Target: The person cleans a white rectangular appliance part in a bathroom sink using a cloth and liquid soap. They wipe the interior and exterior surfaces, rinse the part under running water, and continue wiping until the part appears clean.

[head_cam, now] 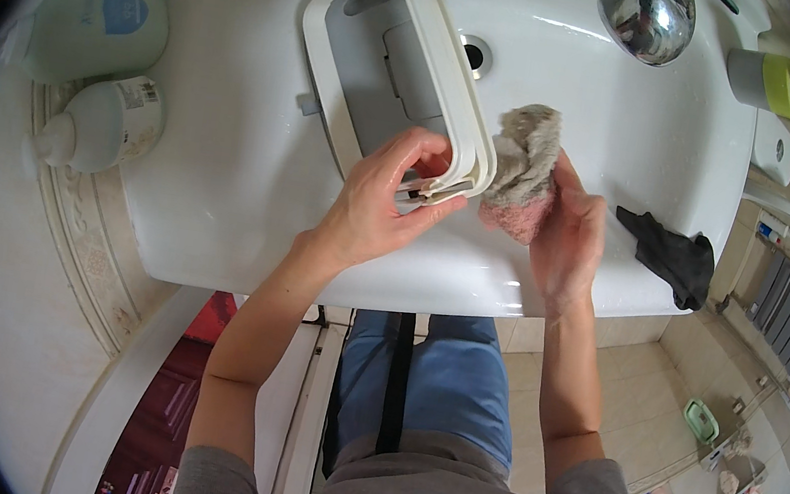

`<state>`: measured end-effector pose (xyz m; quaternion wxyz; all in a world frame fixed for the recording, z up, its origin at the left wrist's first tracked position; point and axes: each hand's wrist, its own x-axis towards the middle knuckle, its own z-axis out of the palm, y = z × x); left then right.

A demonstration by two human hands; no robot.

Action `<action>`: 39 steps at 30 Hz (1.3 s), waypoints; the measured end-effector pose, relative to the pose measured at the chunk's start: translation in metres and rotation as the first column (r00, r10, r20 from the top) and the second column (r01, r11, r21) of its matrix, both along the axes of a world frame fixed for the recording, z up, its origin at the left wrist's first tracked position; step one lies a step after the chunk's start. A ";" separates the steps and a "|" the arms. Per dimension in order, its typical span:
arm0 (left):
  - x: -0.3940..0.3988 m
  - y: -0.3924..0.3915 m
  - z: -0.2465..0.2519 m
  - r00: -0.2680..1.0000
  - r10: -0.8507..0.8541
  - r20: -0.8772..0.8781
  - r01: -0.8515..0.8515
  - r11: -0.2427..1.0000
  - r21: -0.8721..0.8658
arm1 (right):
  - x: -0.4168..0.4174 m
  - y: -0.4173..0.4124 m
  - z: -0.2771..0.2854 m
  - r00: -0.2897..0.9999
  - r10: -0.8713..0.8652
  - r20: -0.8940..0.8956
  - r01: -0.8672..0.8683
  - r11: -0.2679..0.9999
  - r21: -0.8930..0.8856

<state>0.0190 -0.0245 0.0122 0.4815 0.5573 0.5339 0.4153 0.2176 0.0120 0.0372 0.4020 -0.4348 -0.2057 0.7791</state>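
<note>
My left hand (392, 190) grips the near corner of a cream plastic frame-like bin (453, 103), with fingers inside the rim and the thumb outside. A grey panel with a rectangular flap (412, 71) shows within the frame. In my right hand (571, 234) is a wet, crumpled cloth (527, 167), greyish beige with a pink lower part. The cloth is close beside the bin's right corner; whether they touch I cannot tell. Both hands are over the white ceramic sink (227, 148). The bin's far end runs past the top of the view.
The drain (476, 57) lies right of the bin, below a chrome faucet (647, 17). Two pump bottles, a greenish one (95, 34) and a clear one (117, 121), stand left. A black cloth (670, 255) drapes on the right rim. Beyond it is a grey-and-lime bottle (762, 83).
</note>
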 end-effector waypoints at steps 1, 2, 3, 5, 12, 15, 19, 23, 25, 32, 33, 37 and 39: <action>-0.001 0.000 0.000 1.000 -0.007 -0.008 0.007 1.000 0.002 | 0.003 -0.002 -0.001 0.992 0.088 0.091 -0.092 0.995 0.039; -0.002 0.000 -0.001 1.000 -0.014 -0.017 0.014 1.000 0.004 | 0.005 -0.005 -0.004 0.968 0.172 0.184 -0.187 0.980 0.069; -0.002 0.000 -0.001 0.999 -0.026 -0.024 0.026 1.000 0.007 | 0.005 -0.007 -0.002 0.929 0.243 0.279 -0.277 0.957 0.090; -0.002 0.001 -0.003 0.998 -0.040 -0.053 0.042 0.998 0.038 | -0.012 -0.012 0.001 0.865 0.210 0.456 -0.364 0.887 0.283; -0.005 0.004 -0.010 0.991 -0.105 -0.082 0.102 0.994 -0.034 | -0.042 0.038 -0.018 0.824 0.344 0.450 -0.426 0.900 0.092; -0.006 0.009 -0.013 0.950 -0.160 -0.267 0.154 0.987 -0.044 | -0.044 0.054 -0.027 0.785 0.428 0.449 -0.467 0.884 -0.025; -0.020 0.009 -0.002 0.794 0.345 -0.500 -0.184 0.921 0.342 | -0.039 0.057 -0.032 0.812 0.372 0.450 -0.399 0.916 -0.038; -0.047 0.012 -0.024 0.588 0.809 0.018 -0.794 0.581 -0.181 | -0.027 0.061 -0.024 0.854 0.320 0.411 -0.360 0.933 0.023; -0.057 0.011 -0.026 0.514 0.820 0.252 -0.658 0.566 -0.498 | -0.016 0.062 -0.024 0.875 0.320 0.363 -0.358 0.933 0.039; -0.047 0.015 -0.003 0.522 0.732 0.439 -0.654 0.673 -0.344 | -0.011 0.064 -0.028 0.795 0.383 0.470 -0.473 0.877 0.088; -0.047 0.015 -0.002 0.523 0.731 0.438 -0.674 0.670 -0.312 | -0.012 0.063 -0.035 0.808 0.347 0.476 -0.458 0.879 0.135; -0.044 0.016 0.003 0.477 0.768 0.428 -0.772 0.598 -0.214 | -0.013 0.063 -0.048 0.757 0.082 0.648 -0.386 0.856 0.343; -0.045 0.019 0.008 0.454 0.808 0.375 -0.836 0.532 -0.136 | -0.005 0.070 -0.054 0.744 -0.010 0.668 -0.324 0.869 0.373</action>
